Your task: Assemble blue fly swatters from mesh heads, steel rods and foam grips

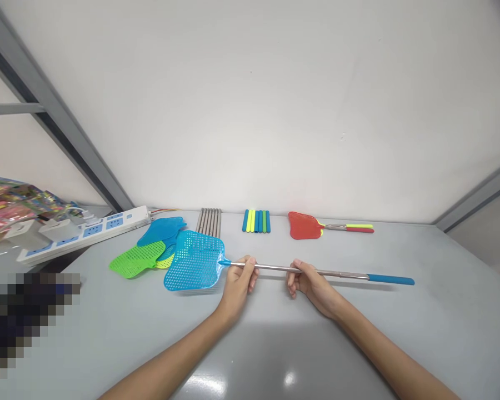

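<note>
A blue fly swatter with a long metal rod and a blue handle grip lies across both hands, just over the table. My left hand pinches the rod close to the perforated head. Farther right, my right hand is closed around the middle of the rod, thumb on top. Behind the left hand stands a row of several metal rods. Left of the held swatter, loose swatter heads overlap: a blue one, a green one and partly hidden blue and yellow ones.
Several coloured handle grips lie in a row near the wall. A red swatter, with a yellow one beneath it, rests at back right. On the left are a power strip with plugged-in adapters and bagged colourful items.
</note>
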### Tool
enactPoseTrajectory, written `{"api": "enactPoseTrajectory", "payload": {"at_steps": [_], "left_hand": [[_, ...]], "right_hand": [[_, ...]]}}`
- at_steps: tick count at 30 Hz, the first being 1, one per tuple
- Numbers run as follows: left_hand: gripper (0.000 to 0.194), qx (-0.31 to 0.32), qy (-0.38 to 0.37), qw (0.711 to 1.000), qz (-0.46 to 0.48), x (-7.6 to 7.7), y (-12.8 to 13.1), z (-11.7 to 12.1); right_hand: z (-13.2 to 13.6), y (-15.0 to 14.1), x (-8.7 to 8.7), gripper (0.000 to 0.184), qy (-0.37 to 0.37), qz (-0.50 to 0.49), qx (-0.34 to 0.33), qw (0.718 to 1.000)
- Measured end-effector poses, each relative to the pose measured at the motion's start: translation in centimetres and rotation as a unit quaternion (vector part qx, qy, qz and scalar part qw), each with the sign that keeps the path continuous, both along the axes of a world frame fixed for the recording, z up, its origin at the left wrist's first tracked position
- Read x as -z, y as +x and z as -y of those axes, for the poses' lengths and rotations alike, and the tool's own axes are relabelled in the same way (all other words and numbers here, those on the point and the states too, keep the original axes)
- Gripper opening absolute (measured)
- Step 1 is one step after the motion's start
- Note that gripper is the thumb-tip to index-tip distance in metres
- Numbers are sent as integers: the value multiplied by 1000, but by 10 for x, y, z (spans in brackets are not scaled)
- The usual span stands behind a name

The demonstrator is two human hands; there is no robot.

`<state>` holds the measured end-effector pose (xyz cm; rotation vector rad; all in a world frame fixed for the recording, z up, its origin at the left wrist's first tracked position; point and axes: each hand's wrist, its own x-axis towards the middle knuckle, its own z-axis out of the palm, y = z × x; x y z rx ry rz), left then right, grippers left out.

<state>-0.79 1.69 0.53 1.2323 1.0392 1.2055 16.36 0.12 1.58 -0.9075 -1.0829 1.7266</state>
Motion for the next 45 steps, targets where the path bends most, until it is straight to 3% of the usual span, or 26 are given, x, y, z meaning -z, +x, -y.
{"api": "enactPoseTrajectory", "payload": {"at_steps": [12, 18, 24, 29, 35, 45], "left_hand": [[43, 114, 8, 987, -110, -7, -3, 11], [46, 268, -24, 951, -150, -12, 0, 20], [44, 256, -77, 947, -179, -13, -2, 33], [41, 293, -170, 934, -113, -17, -2, 37], [43, 336, -185, 921, -73, -26, -1, 36], [49, 345, -186, 915, -97, -25, -1, 38]], "right_hand": [[9, 1, -3, 55, -42, 4, -105, 994], [14, -8, -1, 55, -22, 19, -182, 983], [14, -5, 2, 60, -74, -5, -233, 970], [16, -6, -1, 63, -102, -10, -295, 950], [19, -7, 0, 66, -134, 28, -304, 943], [28, -14, -9, 76, -81, 98, -319, 939]]}}
